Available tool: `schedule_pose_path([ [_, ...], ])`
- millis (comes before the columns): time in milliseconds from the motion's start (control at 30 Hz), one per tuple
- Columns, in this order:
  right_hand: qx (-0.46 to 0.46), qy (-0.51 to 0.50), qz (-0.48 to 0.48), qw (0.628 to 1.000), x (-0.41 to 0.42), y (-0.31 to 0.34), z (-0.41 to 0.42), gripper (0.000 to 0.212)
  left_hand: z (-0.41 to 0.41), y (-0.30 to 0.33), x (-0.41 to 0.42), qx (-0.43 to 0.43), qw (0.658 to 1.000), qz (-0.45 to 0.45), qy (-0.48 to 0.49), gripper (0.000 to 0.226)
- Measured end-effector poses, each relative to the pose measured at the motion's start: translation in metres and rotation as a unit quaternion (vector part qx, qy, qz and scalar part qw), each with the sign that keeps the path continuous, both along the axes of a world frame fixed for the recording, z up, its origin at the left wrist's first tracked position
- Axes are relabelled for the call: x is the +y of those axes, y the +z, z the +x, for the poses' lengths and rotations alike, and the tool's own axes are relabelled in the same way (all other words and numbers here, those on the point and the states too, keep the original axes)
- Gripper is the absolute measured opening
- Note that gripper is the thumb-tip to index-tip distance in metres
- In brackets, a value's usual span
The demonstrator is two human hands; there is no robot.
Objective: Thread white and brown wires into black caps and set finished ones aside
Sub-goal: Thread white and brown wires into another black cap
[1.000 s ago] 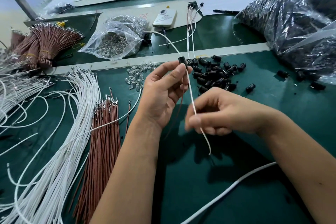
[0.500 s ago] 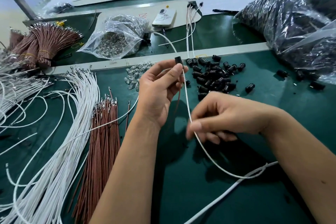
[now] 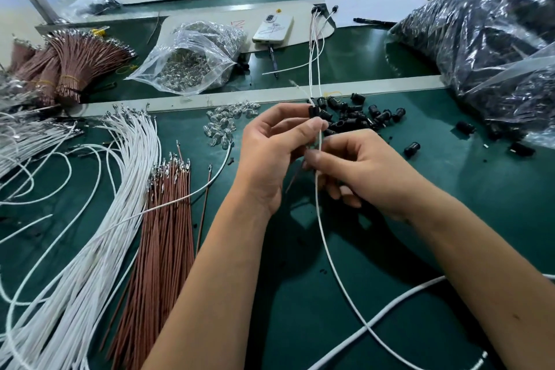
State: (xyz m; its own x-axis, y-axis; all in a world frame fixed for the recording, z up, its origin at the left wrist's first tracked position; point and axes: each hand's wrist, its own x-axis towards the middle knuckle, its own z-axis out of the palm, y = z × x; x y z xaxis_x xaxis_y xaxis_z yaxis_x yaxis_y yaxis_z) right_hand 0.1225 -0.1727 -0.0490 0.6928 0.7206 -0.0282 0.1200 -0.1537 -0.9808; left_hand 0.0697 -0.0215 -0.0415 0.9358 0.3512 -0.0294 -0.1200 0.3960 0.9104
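Both hands meet over the green table (image 3: 390, 249), just this side of the loose pile of caps (image 3: 354, 117). The left hand (image 3: 270, 153) has its thumb and forefinger closed on one black cap (image 3: 313, 111), held a little above the table with its long axis roughly upright and tipped slightly away. A white wire (image 3: 319, 144) runs through it: the metal tip pokes out the far end, pointing up and away to the left, and the rest drops straight down toward me between the two hands, then curves off right across the table. The right hand (image 3: 360, 171) pinches that wire just below the cap, thumb against forefinger, the other fingers curled under.

A thin brown wire (image 3: 292, 179) slants down from under the left palm; where its upper end goes I cannot tell, since the fingers hide it. Whether it enters the cap is hidden too.

To the left lie a fan of white wires (image 3: 99, 219) and a straight bundle of brown wires (image 3: 162, 234), both cut off at the bottom edge. A bag (image 3: 192, 60) of small clear parts sits beyond the rail.
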Motion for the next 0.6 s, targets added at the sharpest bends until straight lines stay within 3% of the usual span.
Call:
schedule_pose_path([
  [100,-0.021,-0.057,0.036,0.998,0.006,-0.004,0.001,0.023,0.000,-0.001,-0.003,0.005,1.000,0.026,0.005,0.016],
  [467,-0.028,-0.002,-0.005,1.000,-0.003,-0.004,0.012,0.030,-0.001,-0.001,-0.006,-0.004,0.999,0.044,0.003,0.013],
  [600,-0.050,-0.096,0.075,0.991,-0.005,0.000,0.014,0.020,0.001,-0.002,-0.003,-0.020,0.997,0.072,0.015,0.019],
])
